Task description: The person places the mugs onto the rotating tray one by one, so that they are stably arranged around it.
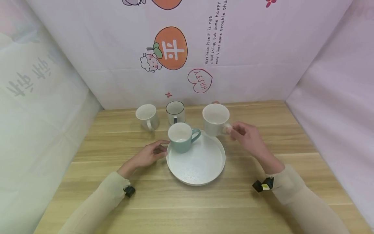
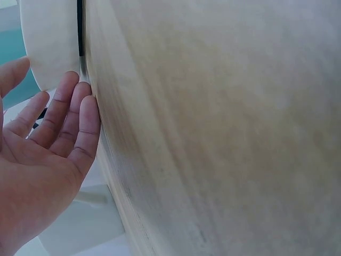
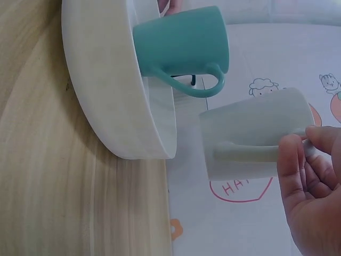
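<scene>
My right hand (image 1: 246, 135) pinches the handle of a white mug (image 1: 214, 122) between thumb and fingers. In the right wrist view this white mug (image 3: 256, 136) hangs in the air, apart from the tray. A round white tray (image 1: 201, 165) lies on the table between my hands. On its far left part stands a teal mug (image 1: 181, 144), upright, white inside, handle pointing right. My left hand (image 1: 147, 154) is at the tray's left rim, beside the teal mug, with fingers loosely bent and nothing in them. The left wrist view shows its fingertips (image 2: 68, 80) right at the tray wall.
Behind the tray, a white mug (image 1: 147, 115) stands at the back left. Next to it is a white mug with a dark rim (image 1: 176, 113) and a dark handle. The wooden table (image 1: 175, 208) meets a printed white cloth (image 1: 248, 71) at the back and sides.
</scene>
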`<control>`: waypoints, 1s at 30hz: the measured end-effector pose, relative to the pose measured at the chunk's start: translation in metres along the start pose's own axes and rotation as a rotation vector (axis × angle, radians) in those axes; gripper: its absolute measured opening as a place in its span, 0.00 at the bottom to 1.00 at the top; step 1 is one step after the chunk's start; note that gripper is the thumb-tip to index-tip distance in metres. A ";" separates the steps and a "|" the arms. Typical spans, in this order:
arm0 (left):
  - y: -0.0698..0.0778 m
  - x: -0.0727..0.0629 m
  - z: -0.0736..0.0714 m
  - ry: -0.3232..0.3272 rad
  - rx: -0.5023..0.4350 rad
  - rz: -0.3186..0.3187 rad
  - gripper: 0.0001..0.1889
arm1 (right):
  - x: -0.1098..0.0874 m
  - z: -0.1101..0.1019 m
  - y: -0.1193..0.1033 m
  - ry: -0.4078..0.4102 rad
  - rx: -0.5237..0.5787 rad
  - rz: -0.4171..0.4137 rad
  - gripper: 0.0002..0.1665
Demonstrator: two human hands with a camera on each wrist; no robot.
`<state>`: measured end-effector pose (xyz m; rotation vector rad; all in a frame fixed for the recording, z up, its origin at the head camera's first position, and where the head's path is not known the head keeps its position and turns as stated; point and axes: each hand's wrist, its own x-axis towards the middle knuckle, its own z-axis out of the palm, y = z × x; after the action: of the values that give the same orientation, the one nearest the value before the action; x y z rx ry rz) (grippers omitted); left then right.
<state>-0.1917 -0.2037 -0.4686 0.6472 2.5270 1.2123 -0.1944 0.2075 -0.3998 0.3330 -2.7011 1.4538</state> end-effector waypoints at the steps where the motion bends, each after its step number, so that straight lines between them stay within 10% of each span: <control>1: 0.000 0.000 0.000 0.000 0.003 -0.001 0.26 | -0.002 0.000 0.000 -0.003 -0.001 0.001 0.18; 30: 0.005 -0.001 -0.001 -0.007 0.016 -0.021 0.25 | -0.024 0.005 -0.001 -0.120 0.043 -0.070 0.11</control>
<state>-0.1899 -0.2017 -0.4643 0.6259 2.5338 1.1813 -0.1703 0.2065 -0.4059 0.5279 -2.7213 1.5208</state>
